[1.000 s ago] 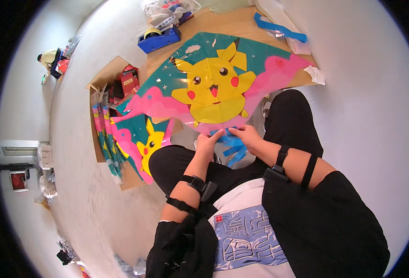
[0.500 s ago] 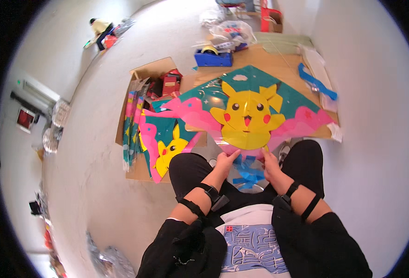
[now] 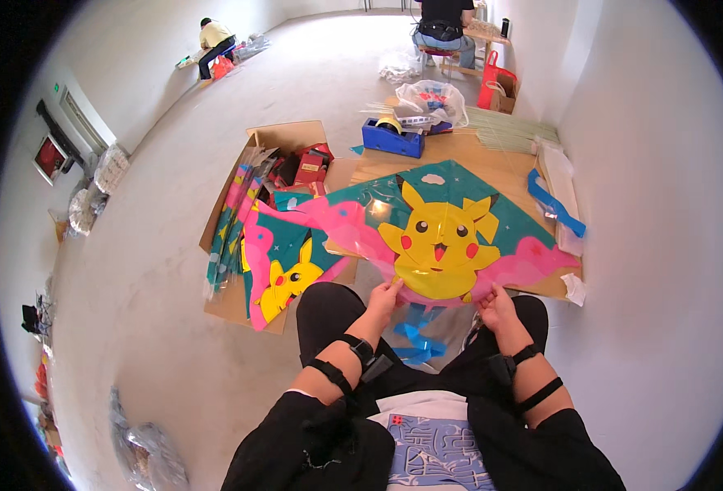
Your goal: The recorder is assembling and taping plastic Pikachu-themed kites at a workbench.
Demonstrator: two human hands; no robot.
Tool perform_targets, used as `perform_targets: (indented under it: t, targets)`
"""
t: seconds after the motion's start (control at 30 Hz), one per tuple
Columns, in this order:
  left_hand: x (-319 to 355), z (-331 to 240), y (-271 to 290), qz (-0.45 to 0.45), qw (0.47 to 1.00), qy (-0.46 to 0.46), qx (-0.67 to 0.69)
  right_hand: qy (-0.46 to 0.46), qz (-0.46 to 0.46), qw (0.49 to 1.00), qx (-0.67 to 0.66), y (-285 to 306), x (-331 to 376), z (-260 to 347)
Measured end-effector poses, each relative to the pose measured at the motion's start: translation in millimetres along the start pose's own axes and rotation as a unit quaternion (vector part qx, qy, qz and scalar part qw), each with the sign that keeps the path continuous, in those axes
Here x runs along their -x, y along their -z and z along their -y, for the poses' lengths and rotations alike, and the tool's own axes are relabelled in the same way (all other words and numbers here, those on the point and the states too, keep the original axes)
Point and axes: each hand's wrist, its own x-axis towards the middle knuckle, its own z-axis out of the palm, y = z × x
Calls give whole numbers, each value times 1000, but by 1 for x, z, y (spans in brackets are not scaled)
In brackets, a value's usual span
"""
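Observation:
A wide triangular kite, teal and pink with a yellow cartoon animal, lies spread over the table's near edge. My left hand pinches its lower edge left of the middle. Farther right, my right hand grips the same edge, its thumb on top. Blue ribbon dangles below the kite between my knees; its upper end is hidden. A second kite with the same kind of print lies to the left, over the front of a cardboard box.
Rolled kites and red packets fill the box. On the wooden table are a blue tape dispenser, a plastic bag, thin sticks and a blue strip. Two people sit farther off. A white wall rises at right.
My hands have moved apart along the kite's lower edge, and the kite sits a little lower in view. The head view has tilted up, showing more of the far room.

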Motion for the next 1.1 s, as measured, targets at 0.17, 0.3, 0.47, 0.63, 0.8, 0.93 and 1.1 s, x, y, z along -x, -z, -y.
perform_targets:
  t: [0.17,0.3,0.47,0.63,0.8,0.93,1.1]
  targets:
    - [-14,1,-6,26,999,-10,-44,-61,54,996,-38,22,-11,16]
    - [-16,1,-20,32,997,-34,-69,-35,25,999,-5,31,-9,15]
    - [-21,7,-30,37,997,-42,-55,-60,44,997,11,18,14,19]
    - [-16,15,-40,92,982,-86,141,-58,24,995,76,21,24,12]
    - [-13,27,-23,69,995,-66,42,-83,72,971,212,7,24,-1]
    - [-1,27,-23,64,989,-40,-125,-14,89,964,250,17,16,-2]
    - [5,20,-22,67,978,-138,-138,-33,80,969,229,18,15,-3]
